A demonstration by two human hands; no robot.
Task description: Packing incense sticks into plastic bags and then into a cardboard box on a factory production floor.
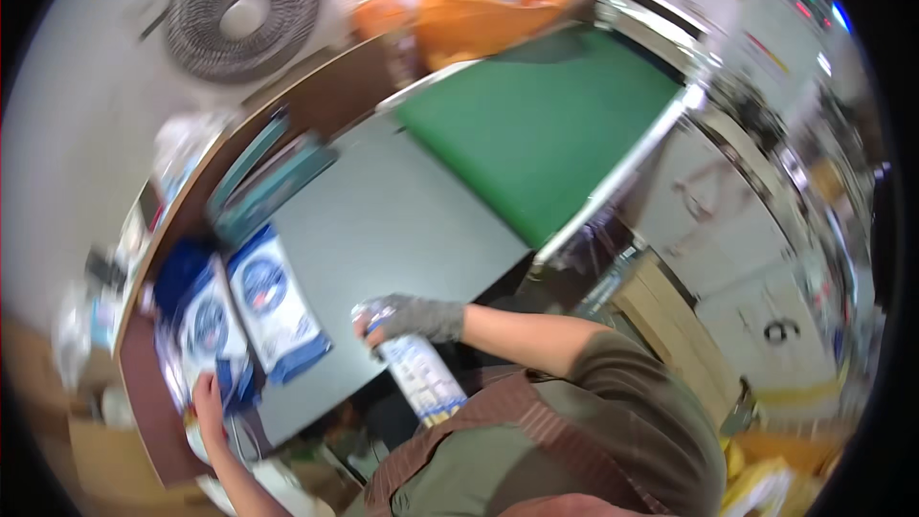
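- Right hand (410, 319): wears a grey glove (438, 319) and is closed around the far end of a slim white-and-blue packet (419, 378). The packet slants toward the near right, over the near edge of the grey table (383, 220), its lower end close to the apron (507, 412).
- Left hand (207, 400): bare, at the near left of the table, just beside the outer blue-and-white pack (206, 330). Whether it grasps anything cannot be told; the area is blurred.
- Inner blue-and-white pack (275, 292): lies flat on the table, to the right of the outer pack.
- Drop hazard: the packet appears held at one end only. A loosened grip could let it fall past the near table edge.
- Snag hazard: the packet's lower end could catch on the apron if drawn up close to the body.
- Crease hazard: the far end looks like thin, shiny film; excess finger pressure could crumple it.
- Displacement hazard: a sideways sweep by the left hand could push the outer pack against the brown side board (158, 416) or skew the inner one.
- Transfer hazard: anything set down across the join between the table and the green belt (536, 124) could tip or catch.
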